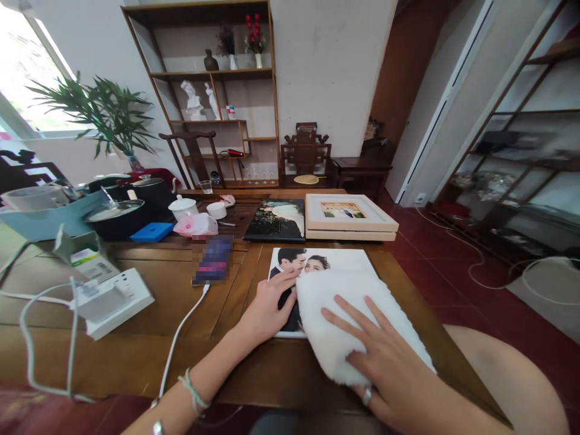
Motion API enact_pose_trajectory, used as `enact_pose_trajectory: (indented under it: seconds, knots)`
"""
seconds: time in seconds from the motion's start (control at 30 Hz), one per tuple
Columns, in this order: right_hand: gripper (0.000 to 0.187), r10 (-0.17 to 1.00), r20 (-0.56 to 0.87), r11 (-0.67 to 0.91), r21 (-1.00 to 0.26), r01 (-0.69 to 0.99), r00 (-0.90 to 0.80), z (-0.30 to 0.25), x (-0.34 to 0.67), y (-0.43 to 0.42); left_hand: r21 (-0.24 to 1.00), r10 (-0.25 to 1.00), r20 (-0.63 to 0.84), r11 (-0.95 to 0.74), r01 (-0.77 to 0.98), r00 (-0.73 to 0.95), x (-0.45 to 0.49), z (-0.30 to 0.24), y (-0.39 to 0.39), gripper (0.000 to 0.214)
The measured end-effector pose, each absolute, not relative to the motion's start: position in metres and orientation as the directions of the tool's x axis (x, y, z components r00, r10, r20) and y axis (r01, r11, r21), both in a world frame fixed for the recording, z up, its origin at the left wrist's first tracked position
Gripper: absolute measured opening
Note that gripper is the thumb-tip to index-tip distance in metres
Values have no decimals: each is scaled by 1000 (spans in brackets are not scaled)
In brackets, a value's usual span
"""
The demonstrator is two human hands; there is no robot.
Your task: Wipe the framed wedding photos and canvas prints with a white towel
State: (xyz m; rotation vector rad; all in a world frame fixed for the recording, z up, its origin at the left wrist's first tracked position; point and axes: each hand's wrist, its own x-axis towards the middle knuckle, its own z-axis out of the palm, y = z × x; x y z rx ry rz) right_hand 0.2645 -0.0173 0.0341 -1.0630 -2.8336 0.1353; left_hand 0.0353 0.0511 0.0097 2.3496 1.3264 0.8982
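Note:
A large photo print of a couple lies flat on the wooden table in front of me. A white fluffy cloth covers its lower right part. My right hand lies on the cloth with fingers spread flat, a ring on one finger. My left hand rests flat on the print's left edge, fingers stretched out against the cloth's left side, a bracelet on its wrist.
Behind the print lie a dark photo panel and a framed picture. A phone with a white cable lies to the left, beside a white device. Pots, cups and a blue box crowd the far left. Shelves and chairs stand behind.

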Motion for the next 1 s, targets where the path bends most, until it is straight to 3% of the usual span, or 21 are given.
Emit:
enact_pose_trajectory:
  seconds: [0.2, 0.4, 0.53, 0.73, 0.87, 1.0]
  knots:
    - [30, 766, 226, 631, -83, 771, -602, 35, 270, 50, 531, 854, 381, -515, 673, 353, 36, 9, 51, 31]
    - [39, 821, 205, 558, -96, 824, -533, 36, 259, 89, 571, 875, 340, -482, 664, 343, 36, 12, 49, 32]
    - [38, 770, 181, 635, -139, 760, -611, 38, 236, 68, 667, 892, 361, -450, 593, 271, 35, 12, 48, 40]
    - [32, 575, 174, 817, -172, 550, -800, 42, 214, 17, 764, 907, 412, -399, 507, 93, 35, 13, 49, 46]
    - [26, 529, 156, 845, -186, 502, -834, 39, 227, -7, 743, 907, 403, -404, 534, 125, 35, 14, 50, 42]
    - [18, 585, 133, 808, -181, 561, -800, 34, 248, -23, 658, 867, 413, -497, 566, 280, 35, 12, 52, 33]
